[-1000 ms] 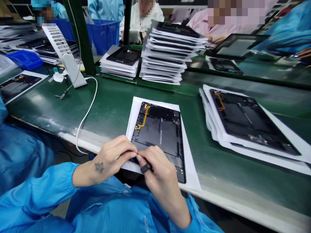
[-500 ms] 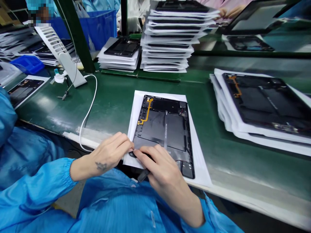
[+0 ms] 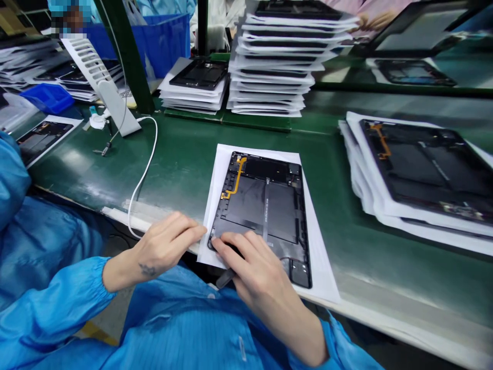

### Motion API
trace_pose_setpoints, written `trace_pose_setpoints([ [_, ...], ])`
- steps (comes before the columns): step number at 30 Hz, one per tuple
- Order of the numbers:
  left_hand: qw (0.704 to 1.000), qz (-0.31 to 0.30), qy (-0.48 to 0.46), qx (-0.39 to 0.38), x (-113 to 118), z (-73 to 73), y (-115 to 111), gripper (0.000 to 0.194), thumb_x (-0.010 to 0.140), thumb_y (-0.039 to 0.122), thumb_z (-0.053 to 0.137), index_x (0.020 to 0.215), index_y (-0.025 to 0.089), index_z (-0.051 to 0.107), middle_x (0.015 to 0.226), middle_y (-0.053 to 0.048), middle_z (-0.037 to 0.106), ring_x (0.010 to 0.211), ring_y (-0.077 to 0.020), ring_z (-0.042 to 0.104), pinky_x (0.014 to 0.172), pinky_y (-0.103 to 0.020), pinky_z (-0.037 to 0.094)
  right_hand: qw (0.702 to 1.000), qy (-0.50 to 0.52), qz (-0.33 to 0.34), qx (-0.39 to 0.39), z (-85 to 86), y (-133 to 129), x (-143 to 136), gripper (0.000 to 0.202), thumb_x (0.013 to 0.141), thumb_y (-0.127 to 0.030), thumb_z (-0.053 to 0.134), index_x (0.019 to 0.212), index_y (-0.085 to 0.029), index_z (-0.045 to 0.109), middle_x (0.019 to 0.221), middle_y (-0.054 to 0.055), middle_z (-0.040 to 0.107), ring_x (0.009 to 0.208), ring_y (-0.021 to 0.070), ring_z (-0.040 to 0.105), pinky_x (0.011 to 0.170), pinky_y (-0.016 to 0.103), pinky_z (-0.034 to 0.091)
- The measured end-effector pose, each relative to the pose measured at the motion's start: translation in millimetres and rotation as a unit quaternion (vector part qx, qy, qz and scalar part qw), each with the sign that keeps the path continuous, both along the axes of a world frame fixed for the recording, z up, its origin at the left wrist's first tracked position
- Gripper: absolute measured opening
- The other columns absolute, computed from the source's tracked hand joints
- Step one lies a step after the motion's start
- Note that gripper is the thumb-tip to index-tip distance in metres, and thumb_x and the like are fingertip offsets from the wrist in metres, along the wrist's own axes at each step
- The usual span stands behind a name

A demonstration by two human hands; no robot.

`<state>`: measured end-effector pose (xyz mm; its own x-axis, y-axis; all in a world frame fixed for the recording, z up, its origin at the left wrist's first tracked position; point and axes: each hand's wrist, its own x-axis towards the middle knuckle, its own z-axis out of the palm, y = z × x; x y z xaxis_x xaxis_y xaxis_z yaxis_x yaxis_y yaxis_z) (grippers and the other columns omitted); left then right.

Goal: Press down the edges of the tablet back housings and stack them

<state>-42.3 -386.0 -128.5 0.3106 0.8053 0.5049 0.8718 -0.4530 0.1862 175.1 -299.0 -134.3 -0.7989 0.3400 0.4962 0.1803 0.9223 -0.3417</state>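
An opened tablet (image 3: 283,210), black inside with an orange flex cable (image 3: 240,177) along its left side, lies on white paper sheets (image 3: 320,262) at the bench's front edge. Over its lower left part rests my right hand (image 3: 256,270), index fingertip at the near left corner. That hand is closed round a dark-handled tool (image 3: 225,278), whose other end is hidden beneath the fingers. Just left of the corner, apart from the tablet, is my left hand (image 3: 165,245), thumb and fingers pinched together. Anything between those fingertips is too small to make out.
Papers with tablets form a tall stack (image 3: 273,77) and a lower stack (image 3: 192,97) at the back. More tablets on paper (image 3: 423,164) lie right. Left are a white stand (image 3: 102,87), a white cable (image 3: 148,169) and a co-worker's blue sleeve (image 3: 13,180).
My left hand has drawn back a little leftward from the tablet's corner and my right fingertip. The right hand keeps its place on the tablet. The whole view has shifted slightly.
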Motion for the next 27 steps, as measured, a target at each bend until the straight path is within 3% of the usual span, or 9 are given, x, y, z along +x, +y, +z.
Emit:
trace_pose_setpoints([
  [6, 0.997, -0.039, 0.065, 0.026, 0.7, -7.5, -5.2, 0.031, 0.101, 0.007, 0.044, 0.130, 0.009, 0.055, 0.104, -0.013, 0.070, 0.092, -0.0214, 0.064, 0.079, -0.034, 0.058, 1.000, -0.004, -0.001, 0.023, -0.1, 0.1, 0.3, 0.025, 0.104, -0.022, 0.044, 0.115, -0.012, 0.064, 0.103, 0.013, 0.071, 0.082, 0.0224, 0.056, 0.068, 0.037, 0.047],
  [9, 0.993, -0.041, 0.103, 0.037, 5.1, -4.8, -5.7, 0.028, 0.101, 0.010, 0.046, 0.127, 0.005, 0.056, 0.104, -0.016, 0.070, 0.091, -0.0231, 0.065, 0.077, -0.037, 0.059, 1.000, -0.005, 0.006, -0.026, 8.6, 3.0, 7.0, 0.044, 0.103, -0.049, 0.045, 0.125, -0.013, 0.059, 0.109, 0.015, 0.068, 0.091, 0.0248, 0.061, 0.076, 0.039, 0.053],
  [11, 0.988, -0.046, 0.141, 0.052, 8.9, -2.9, -6.1, 0.023, 0.099, 0.008, 0.050, 0.119, 0.002, 0.059, 0.101, -0.016, 0.069, 0.089, -0.0240, 0.065, 0.076, -0.037, 0.059, 0.999, -0.016, -0.006, -0.035, 16.0, 6.8, 13.0, 0.056, 0.103, -0.057, 0.037, 0.133, -0.013, 0.054, 0.110, 0.015, 0.067, 0.094, 0.0252, 0.064, 0.078, 0.038, 0.054],
  [14, 0.984, -0.056, 0.158, 0.068, 11.3, -1.1, -4.6, 0.017, 0.097, 0.005, 0.051, 0.111, 0.005, 0.062, 0.095, -0.013, 0.068, 0.085, -0.0228, 0.065, 0.074, -0.036, 0.058, 0.998, -0.028, -0.042, 0.021, 23.5, 12.4, 19.9, 0.043, 0.107, -0.041, 0.037, 0.137, -0.015, 0.054, 0.095, 0.010, 0.067, 0.081, 0.0217, 0.064, 0.068, 0.033, 0.051],
  [17, 0.995, -0.057, 0.077, 0.014, 5.2, -2.2, 2.4, 0.024, 0.101, 0.009, 0.045, 0.119, 0.009, 0.060, 0.098, -0.012, 0.069, 0.090, -0.0222, 0.066, 0.077, -0.035, 0.059, 0.997, -0.006, -0.061, 0.044, 24.8, 15.4, 22.8, 0.030, 0.104, -0.020, 0.046, 0.131, -0.020, 0.059, 0.084, 0.004, 0.065, 0.070, 0.0170, 0.062, 0.063, 0.028, 0.047],
  [19, 0.997, -0.050, 0.003, -0.050, -2.1, -6.3, 10.5, 0.031, 0.103, 0.019, 0.047, 0.133, 0.012, 0.055, 0.120, -0.016, 0.067, 0.113, -0.0255, 0.063, 0.092, -0.041, 0.057, 0.998, -0.001, -0.054, 0.018, 24.4, 16.0, 23.4, 0.030, 0.100, -0.013, 0.051, 0.127, -0.021, 0.062, 0.088, 0.004, 0.065, 0.073, 0.0151, 0.064, 0.065, 0.026, 0.049],
  [22, 0.990, -0.066, -0.056, -0.109, -9.4, -17.7, 24.1, 0.054, 0.101, 0.037, 0.057, 0.149, 0.018, 0.042, 0.153, -0.016, 0.049, 0.145, -0.0292, 0.042, 0.117, -0.050, 0.040, 0.999, -0.029, -0.027, -0.016, 24.1, 15.7, 22.9, 0.038, 0.098, -0.007, 0.051, 0.131, -0.022, 0.062, 0.107, 0.008, 0.066, 0.093, 0.0157, 0.067, 0.076, 0.025, 0.054],
  [24, 0.985, -0.094, -0.075, -0.123, -8.8, -24.8, 30.7, 0.060, 0.099, 0.039, 0.060, 0.152, 0.018, 0.040, 0.155, -0.015, 0.047, 0.148, -0.0282, 0.038, 0.122, -0.049, 0.034, 0.999, -0.046, -0.007, -0.023, 23.0, 14.2, 21.6, 0.045, 0.098, -0.005, 0.049, 0.138, -0.024, 0.058, 0.113, 0.009, 0.067, 0.099, 0.0163, 0.068, 0.081, 0.026, 0.056],
  [27, 0.980, -0.112, -0.110, -0.120, -2.3, -27.4, 32.3, 0.059, 0.099, 0.037, 0.060, 0.151, 0.016, 0.042, 0.151, -0.014, 0.052, 0.145, -0.0257, 0.043, 0.121, -0.045, 0.035, 0.999, -0.044, -0.001, -0.032, 18.4, 10.6, 18.9, 0.049, 0.097, -0.003, 0.049, 0.140, -0.026, 0.056, 0.112, 0.008, 0.070, 0.099, 0.0173, 0.069, 0.083, 0.029, 0.058],
])
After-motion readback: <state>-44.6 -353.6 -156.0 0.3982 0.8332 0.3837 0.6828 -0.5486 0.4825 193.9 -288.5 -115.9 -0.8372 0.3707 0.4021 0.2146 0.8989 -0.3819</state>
